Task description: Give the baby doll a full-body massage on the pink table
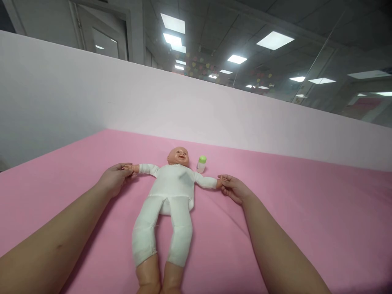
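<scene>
A baby doll (173, 181) with a white cloth body lies on its back on the pink surface (92, 163), head away from me. Its arms are stretched out to both sides. My left hand (115, 179) is closed on the doll's hand at the left. On the other side, my right hand (235, 189) pinches the doll's other hand between thumb and fingers. Beside the doll's head stands a small bottle (201, 164) with a green cap, apart from both my hands. The doll's feet are cut off by the lower edge of the view.
A pale low wall (183, 106) runs along the back and left of the pink surface. Above it is a glass pane with reflections of ceiling lights (275, 40). A door (101, 32) stands behind the wall at the upper left.
</scene>
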The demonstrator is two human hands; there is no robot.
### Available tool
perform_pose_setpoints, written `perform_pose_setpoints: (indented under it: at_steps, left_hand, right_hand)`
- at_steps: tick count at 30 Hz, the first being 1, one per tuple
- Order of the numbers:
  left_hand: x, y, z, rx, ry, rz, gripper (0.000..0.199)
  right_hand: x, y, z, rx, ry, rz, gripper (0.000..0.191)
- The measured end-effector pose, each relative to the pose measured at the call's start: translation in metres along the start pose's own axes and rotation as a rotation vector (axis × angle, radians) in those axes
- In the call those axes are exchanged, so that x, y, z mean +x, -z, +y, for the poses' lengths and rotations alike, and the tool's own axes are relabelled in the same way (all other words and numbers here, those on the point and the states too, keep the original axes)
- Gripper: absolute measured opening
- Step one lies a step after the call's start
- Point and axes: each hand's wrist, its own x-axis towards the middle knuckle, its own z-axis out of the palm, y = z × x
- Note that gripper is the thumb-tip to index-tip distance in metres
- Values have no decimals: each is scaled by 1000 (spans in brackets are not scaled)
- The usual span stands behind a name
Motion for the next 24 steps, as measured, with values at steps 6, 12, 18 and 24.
perform_pose_setpoints:
  at_steps: [6, 12, 18, 24]
  left_hand:
    - [-4, -1, 1, 42, -59, 3, 43]
    - [-5, -5, 3, 62, -41, 37, 33]
    - [-1, -1, 1, 49, -39, 22, 37]
    - [2, 0, -3, 13, -21, 7, 42]
  right_hand:
    - [3, 0, 3, -60, 14, 29, 32]
    - [8, -1, 7, -79, 25, 89, 29]
    - [15, 1, 11, -67, 28, 155, 23]
    - [16, 5, 10, -19, 0, 124, 23]
